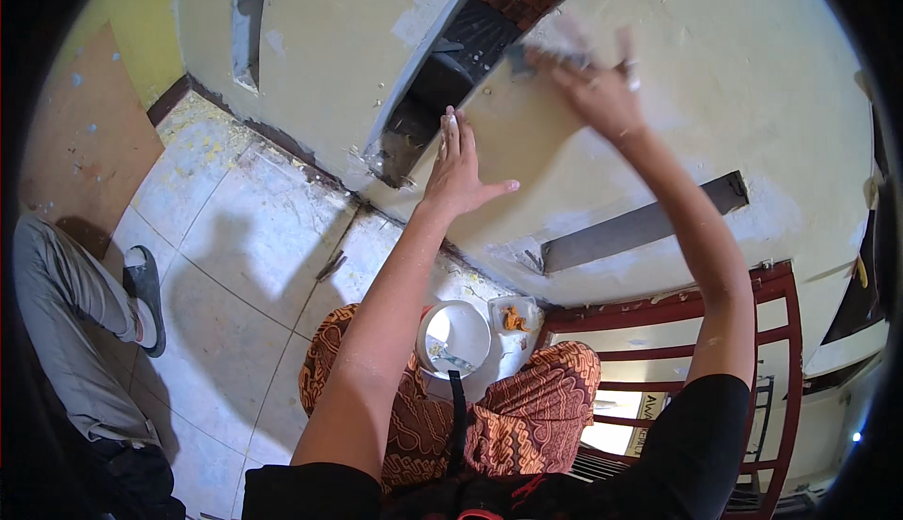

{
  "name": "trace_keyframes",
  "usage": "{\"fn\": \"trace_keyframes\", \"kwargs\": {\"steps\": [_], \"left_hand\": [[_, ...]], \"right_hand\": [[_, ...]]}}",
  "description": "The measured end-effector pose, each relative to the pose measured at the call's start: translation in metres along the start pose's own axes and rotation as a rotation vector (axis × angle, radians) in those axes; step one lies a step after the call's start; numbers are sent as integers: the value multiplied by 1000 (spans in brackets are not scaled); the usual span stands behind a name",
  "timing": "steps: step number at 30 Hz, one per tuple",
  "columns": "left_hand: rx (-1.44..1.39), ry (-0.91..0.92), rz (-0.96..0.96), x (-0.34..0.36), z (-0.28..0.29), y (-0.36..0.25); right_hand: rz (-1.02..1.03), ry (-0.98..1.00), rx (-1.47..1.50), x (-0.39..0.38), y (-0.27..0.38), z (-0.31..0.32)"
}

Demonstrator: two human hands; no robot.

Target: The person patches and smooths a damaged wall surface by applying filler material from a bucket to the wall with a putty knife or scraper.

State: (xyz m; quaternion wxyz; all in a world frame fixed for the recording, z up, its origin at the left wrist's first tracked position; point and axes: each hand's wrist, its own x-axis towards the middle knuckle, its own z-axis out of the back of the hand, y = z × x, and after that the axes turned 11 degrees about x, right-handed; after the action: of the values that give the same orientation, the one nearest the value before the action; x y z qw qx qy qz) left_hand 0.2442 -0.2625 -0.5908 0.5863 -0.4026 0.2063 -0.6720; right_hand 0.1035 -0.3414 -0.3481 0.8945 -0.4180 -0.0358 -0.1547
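Note:
My right hand (602, 97) is raised to the cream wall (677, 97), smeared by motion, with a finger sticking up. It grips what looks like a flat grey scraper (520, 61), blurred, at the wall by the upper edge of a slanted opening (442, 69). White stuff marks its fingers. My left hand (458, 167) rests with its fingers stretched out and its thumb spread at the lower part of that opening, holding nothing. White smears show on its fingertips. Between my knees stands a white bucket (486, 332) with a flat tool (450, 357) and whitish paste inside.
Beside the bucket lies a clear plastic tray (531, 323) with something orange in it. A dark red barred frame (785, 332) stands at the right. Another person's leg (80, 285) and sandal (144, 299) are at the left on debris-strewn tiles (235, 266). A second slot (649, 228) cuts the wall.

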Motion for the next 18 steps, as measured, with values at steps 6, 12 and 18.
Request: {"fn": "trace_keyframes", "kwargs": {"steps": [6,12,18], "left_hand": [[-3,8,-11,0,8,-4],[-7,-1,-22,-2,13,0],[47,124,-13,-3,32,9]], "right_hand": [[-272,-152,-274,12,-22,19],[-134,48,95,-17,79,-52],[-122,29,-93,-1,-9,16]]}}
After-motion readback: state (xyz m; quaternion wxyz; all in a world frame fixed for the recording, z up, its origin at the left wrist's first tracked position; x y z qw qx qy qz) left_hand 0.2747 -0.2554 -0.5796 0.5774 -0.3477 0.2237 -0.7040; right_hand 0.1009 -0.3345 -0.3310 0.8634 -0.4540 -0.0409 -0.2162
